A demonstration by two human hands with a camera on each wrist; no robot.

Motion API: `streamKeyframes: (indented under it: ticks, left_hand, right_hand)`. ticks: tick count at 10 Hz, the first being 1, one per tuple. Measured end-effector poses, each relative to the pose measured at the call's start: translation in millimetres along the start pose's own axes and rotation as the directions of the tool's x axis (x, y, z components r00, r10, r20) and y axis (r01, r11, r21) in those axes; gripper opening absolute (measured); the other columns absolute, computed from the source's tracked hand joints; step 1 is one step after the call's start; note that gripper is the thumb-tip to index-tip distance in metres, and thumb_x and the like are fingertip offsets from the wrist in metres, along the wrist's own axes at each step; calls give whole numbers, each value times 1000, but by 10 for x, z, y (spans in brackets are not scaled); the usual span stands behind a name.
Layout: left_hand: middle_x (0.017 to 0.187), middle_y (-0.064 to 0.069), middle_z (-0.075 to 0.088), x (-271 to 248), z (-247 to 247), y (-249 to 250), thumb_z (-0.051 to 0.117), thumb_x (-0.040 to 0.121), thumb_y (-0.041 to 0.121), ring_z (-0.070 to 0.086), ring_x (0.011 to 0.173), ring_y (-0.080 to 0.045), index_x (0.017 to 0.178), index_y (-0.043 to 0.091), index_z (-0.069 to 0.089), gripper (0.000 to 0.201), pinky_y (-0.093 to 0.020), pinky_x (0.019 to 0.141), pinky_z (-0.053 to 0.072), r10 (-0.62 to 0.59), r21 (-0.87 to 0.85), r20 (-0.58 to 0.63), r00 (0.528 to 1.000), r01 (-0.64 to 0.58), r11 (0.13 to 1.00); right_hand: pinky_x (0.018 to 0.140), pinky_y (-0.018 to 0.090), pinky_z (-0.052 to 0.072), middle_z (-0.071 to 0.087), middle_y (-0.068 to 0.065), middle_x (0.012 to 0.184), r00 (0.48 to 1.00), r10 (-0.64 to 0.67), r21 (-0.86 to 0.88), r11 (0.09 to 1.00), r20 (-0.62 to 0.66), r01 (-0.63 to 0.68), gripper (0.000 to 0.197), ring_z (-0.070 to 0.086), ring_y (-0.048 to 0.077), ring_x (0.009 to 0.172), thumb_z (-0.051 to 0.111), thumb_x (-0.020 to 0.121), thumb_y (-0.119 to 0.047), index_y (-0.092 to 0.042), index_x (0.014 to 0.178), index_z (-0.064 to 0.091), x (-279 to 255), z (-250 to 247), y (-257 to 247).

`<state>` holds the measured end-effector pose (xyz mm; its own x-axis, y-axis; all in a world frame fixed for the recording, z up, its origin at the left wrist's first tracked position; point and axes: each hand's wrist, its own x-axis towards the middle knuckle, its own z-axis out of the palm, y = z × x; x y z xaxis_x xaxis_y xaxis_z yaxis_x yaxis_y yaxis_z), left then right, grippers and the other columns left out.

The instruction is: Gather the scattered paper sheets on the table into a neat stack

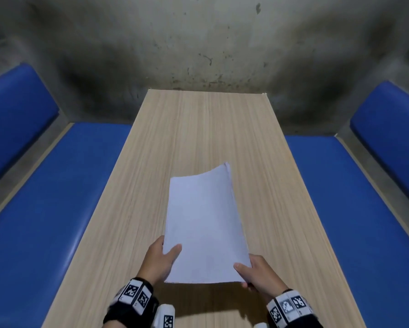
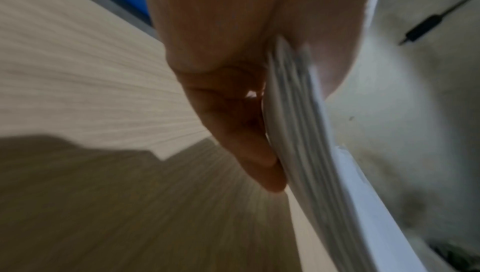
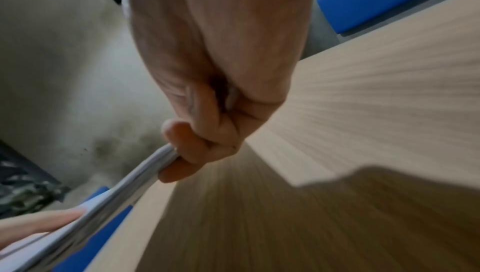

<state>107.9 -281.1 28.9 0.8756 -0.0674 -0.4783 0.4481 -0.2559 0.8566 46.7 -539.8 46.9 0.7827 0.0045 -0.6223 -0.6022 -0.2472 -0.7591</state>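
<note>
We are noting the paper stack (image 1: 204,229) being held above the table (image 1: 198,129), near end, far edge curling up. Left hand (image 1: 162,260) & right hand (image 1: 258,273) are each pinching a near corner, thumbs on top, fingers underneath.

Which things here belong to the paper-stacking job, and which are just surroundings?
Part of the job:
- stack of paper sheets, lifted off the table
- left hand, gripping its near left corner
- right hand, gripping its near right corner
- table

Just surroundings:
- blue bench seats
- stained wall
</note>
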Motion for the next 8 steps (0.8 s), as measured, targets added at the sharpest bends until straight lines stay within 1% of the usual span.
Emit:
streamKeyframes:
  ticks: [1,2,3,4,5,6,7,8]
  left_hand:
    - [96,1,73,7,-8,-49,58,86,14,72,81,-18,106,17,62,20,-30,66,58,-84,94,0,996,84,992]
    - [76,-5,71,47,-9,-149,53,83,4,61,55,-20,100,10,61,20,-26,46,46,-120,189,-1,993,118,975]
    - [101,-5,72,132,40,-291,55,86,9,69,82,-21,110,13,58,25,-24,60,50,-102,284,-32,994,107,953]
    - [105,-2,66,165,99,-339,54,89,10,66,90,-21,107,17,53,20,-25,71,49,-82,341,-85,993,106,934]
    - [101,-3,65,177,138,-380,53,90,11,62,85,-20,103,14,53,13,-24,66,46,-91,408,-128,988,136,903]
    - [100,-9,68,161,141,-403,52,89,14,64,82,-24,108,6,56,20,-28,65,51,-114,467,-144,983,169,868]
    - [103,-13,66,143,132,-374,52,91,28,62,82,-27,117,4,49,35,-31,69,50,-137,578,-192,972,224,785]
    - [120,-11,65,-37,8,-419,45,93,47,62,95,-24,126,10,46,50,-29,73,43,-129,629,-225,966,245,738]
  right_hand:
    - [44,20,40,60,2,68,999,43,-45,998,-13,-43,27,52,10,48,51,90,-18,-6,109,64,124,32,28]
    - [44,22,42,59,3,61,994,102,-68,992,-43,-105,25,52,10,44,51,89,-16,-1,104,65,241,74,86]
    - [41,25,45,68,11,69,975,204,67,978,-88,-198,20,59,19,48,55,84,-14,-3,98,65,256,127,120]
    - [49,39,53,57,22,69,945,301,200,941,-129,-273,6,54,26,46,55,76,2,-1,74,49,234,152,147]
    - [50,41,53,53,20,59,912,297,128,954,-282,-271,29,48,23,37,51,78,13,-9,64,41,251,184,264]
    - [44,33,51,52,16,60,896,256,18,963,-363,-268,33,49,24,36,53,82,12,-10,62,39,264,236,297]
    - [50,21,39,57,4,77,892,127,-268,927,-433,-263,14,52,18,64,60,84,-8,-9,74,50,305,274,340]
    - [51,21,38,60,2,86,891,95,-283,928,-444,-241,15,52,16,70,60,87,-26,-12,87,54,158,165,355]
